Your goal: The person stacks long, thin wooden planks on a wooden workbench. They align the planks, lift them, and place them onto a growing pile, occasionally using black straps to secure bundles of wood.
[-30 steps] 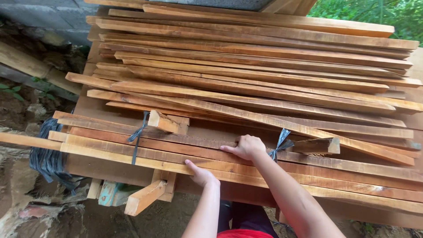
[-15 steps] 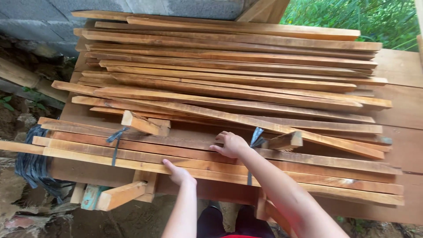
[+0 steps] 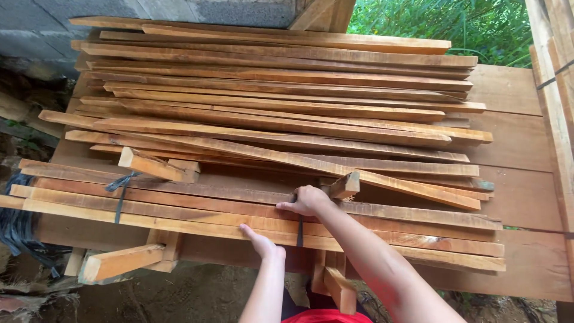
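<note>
Right hand (image 3: 308, 200) rests fist-like, fingers curled shut on the top of the strapped slat bundle (image 3: 251, 212), right by the dark strap (image 3: 299, 230). Left hand (image 3: 258, 238) lies flat, grip open, fingertips on the bundle's near edge. Bundle sits at the tabletop (image 3: 526, 179) front edge, below the loose plank stack (image 3: 281, 101). Short wood block (image 3: 156, 165) lies left on the bundle.
</note>
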